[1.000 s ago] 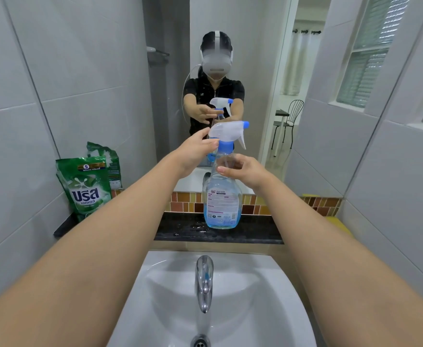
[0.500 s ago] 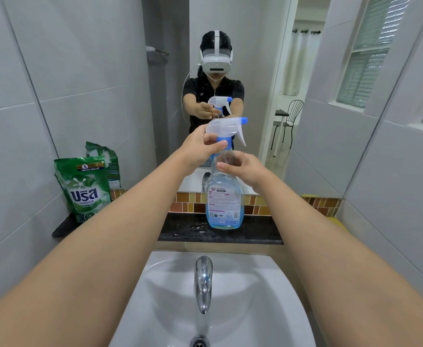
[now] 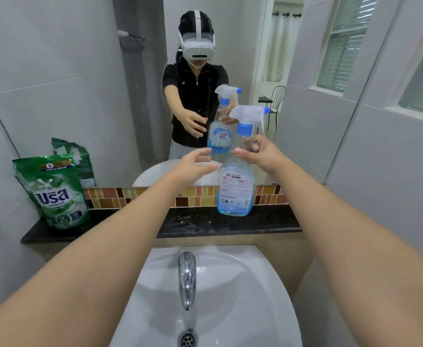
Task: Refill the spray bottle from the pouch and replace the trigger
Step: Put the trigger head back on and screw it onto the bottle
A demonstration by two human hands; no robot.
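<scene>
A clear spray bottle point(image 3: 235, 189) with a little blue liquid at its bottom stands upright on the dark ledge point(image 3: 195, 224). Its white trigger head point(image 3: 249, 115) with a blue collar sits on the neck. My right hand point(image 3: 258, 154) grips the bottle's neck just below the collar. My left hand point(image 3: 193, 166) hovers open to the left of the bottle, fingers spread, touching nothing. A green refill pouch point(image 3: 54, 192) stands at the ledge's left end, leaning against the wall.
A mirror behind the ledge reflects the person and the bottle. Below the ledge lies a white sink point(image 3: 220, 296) with a chrome tap point(image 3: 186, 279). Grey tiled walls close in on both sides. A strip of mosaic tiles point(image 3: 130, 196) runs along the ledge.
My left hand has let go of the trigger head and dropped lower, to the left of the bottle. The bottle now stands a bit further right, my right hand still on its neck.
</scene>
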